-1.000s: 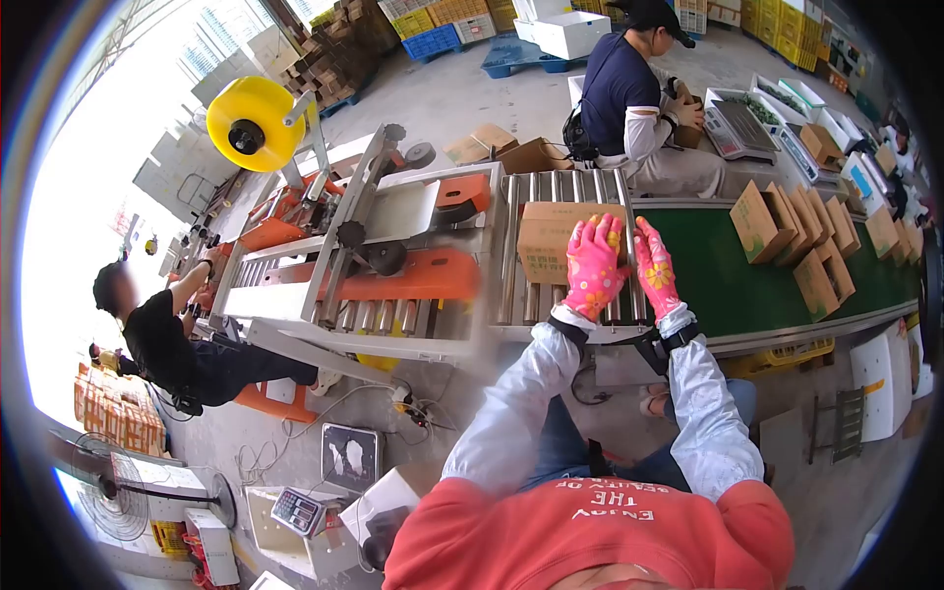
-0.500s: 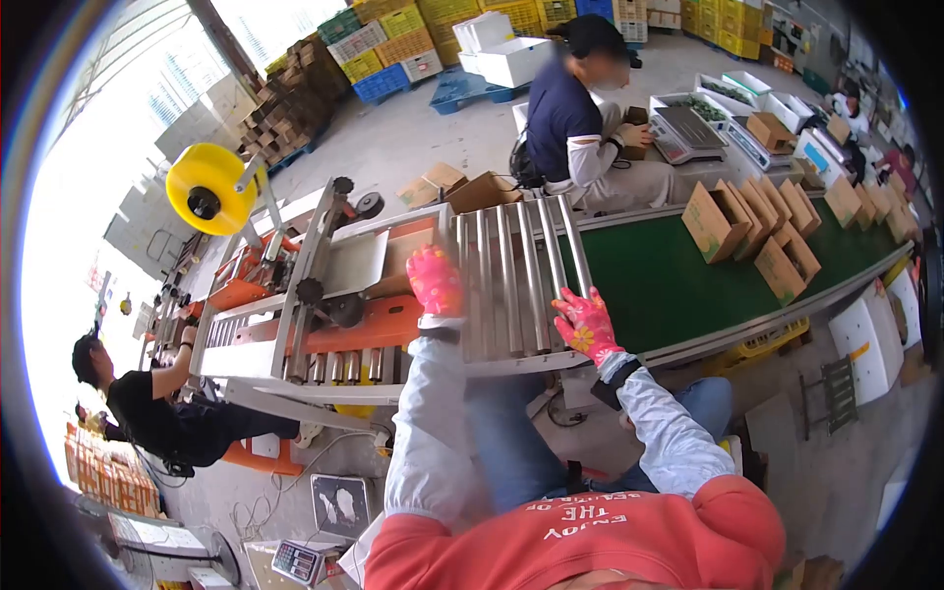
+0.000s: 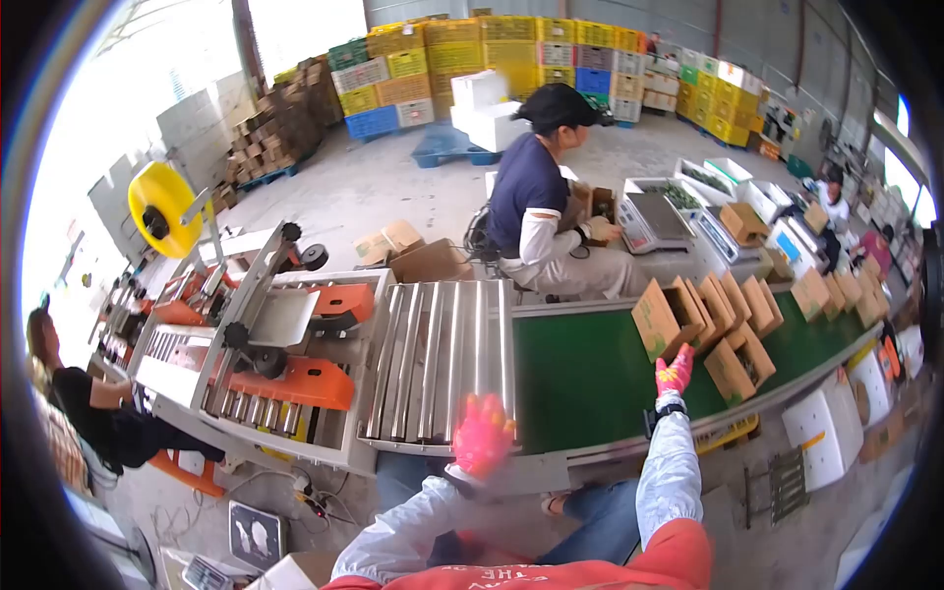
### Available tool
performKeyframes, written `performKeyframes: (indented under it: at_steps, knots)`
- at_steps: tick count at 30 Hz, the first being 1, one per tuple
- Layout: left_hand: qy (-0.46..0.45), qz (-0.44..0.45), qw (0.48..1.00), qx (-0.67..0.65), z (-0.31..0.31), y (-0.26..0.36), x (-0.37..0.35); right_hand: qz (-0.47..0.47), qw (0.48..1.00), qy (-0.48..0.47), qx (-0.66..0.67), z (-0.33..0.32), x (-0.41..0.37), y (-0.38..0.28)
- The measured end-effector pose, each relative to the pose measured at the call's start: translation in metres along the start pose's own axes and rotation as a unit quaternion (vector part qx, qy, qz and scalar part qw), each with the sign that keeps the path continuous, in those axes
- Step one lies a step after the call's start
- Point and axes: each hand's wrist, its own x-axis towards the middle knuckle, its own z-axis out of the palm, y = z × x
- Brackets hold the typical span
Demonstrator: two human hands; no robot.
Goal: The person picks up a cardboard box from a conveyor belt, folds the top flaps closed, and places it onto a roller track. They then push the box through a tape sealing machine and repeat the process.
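The step in hand appears to be a reach with the right hand (image 3: 675, 374) for the open cardboard boxes (image 3: 710, 313), which stand tilted in a close cluster on the green belt (image 3: 580, 379), toward its right end. To do it well, the person would probably do best to take 1 box by a firm side wall rather than by a loose flap. The boxes lean on each other, so a lift straight up would be less likely to topple its neighbours than a drag. The 2 boxes at the cluster's near-left corner look easiest to reach.

The right arm is stretched forward over the belt's near edge. Its pink-gloved hand is raised with the fingers spread and straight, and it grasps nothing. It hovers just short of the cluster and touches no box.

The left hand (image 3: 484, 435) sits lower, left of the belt at the near edge of the roller bed (image 3: 438, 359), with the elbow bent. The glove is blurred, so whether its fingers are loose or curled cannot be told, but nothing shows in it.

Beyond the belt's far edge a seated co-worker (image 3: 536, 216) faces a scale (image 3: 654, 218).
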Motion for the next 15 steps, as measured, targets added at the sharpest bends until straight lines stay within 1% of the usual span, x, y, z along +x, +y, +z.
performKeyframes:
  at_steps: [1,2,3,4,5,6,7,8,9,11,12,13,14,15]
  knots:
    - [-0.012,0.028,0.999,0.026,-0.004,-0.002,-0.002,-0.042,0.996,-0.010,-0.074,0.002,0.027,0.014]
    - [-0.012,0.029,0.999,0.023,0.008,-0.006,-0.003,-0.064,0.992,-0.069,-0.087,-0.014,0.048,0.004]
    - [-0.011,0.031,0.999,0.020,0.019,-0.009,-0.004,-0.150,0.979,-0.103,-0.094,0.019,0.075,0.037]
    - [-0.011,0.033,0.999,0.018,0.030,-0.012,-0.004,-0.111,0.979,-0.170,-0.006,0.051,0.097,0.058]
    - [-0.012,0.020,1.000,-0.002,0.028,-0.012,-0.006,-0.082,0.970,-0.211,-0.086,0.033,0.095,0.025]
    - [-0.010,-0.003,0.999,-0.031,0.025,-0.009,-0.006,-0.095,0.949,-0.264,-0.146,0.041,0.096,0.017]
    - [-0.006,-0.020,0.998,-0.052,0.024,-0.007,-0.006,-0.104,0.929,-0.287,-0.209,0.070,0.105,0.029]
    - [-0.004,-0.038,0.997,-0.072,0.022,-0.005,-0.006,-0.060,0.937,-0.282,-0.199,0.082,0.108,0.027]
    - [0.005,-0.035,0.997,-0.073,0.023,-0.006,-0.005,-0.009,0.943,-0.275,-0.189,0.085,0.109,0.023]
    - [0.034,-0.033,0.997,-0.068,0.027,-0.007,-0.006,-0.036,0.941,-0.280,-0.185,0.084,0.109,0.013]
    - [0.046,-0.030,0.996,-0.067,0.029,-0.008,-0.008,-0.070,0.923,-0.301,-0.228,0.083,0.108,0.007]
    - [0.056,-0.029,0.995,-0.072,0.031,-0.007,-0.008,-0.088,0.935,-0.295,-0.176,0.098,0.105,0.016]
    - [0.067,-0.027,0.994,-0.077,0.027,-0.006,-0.007,-0.090,0.935,-0.308,-0.152,0.105,0.094,0.007]
    - [0.040,-0.047,0.993,-0.098,0.021,-0.006,-0.006,-0.089,0.934,-0.320,-0.130,0.103,0.082,0.006]
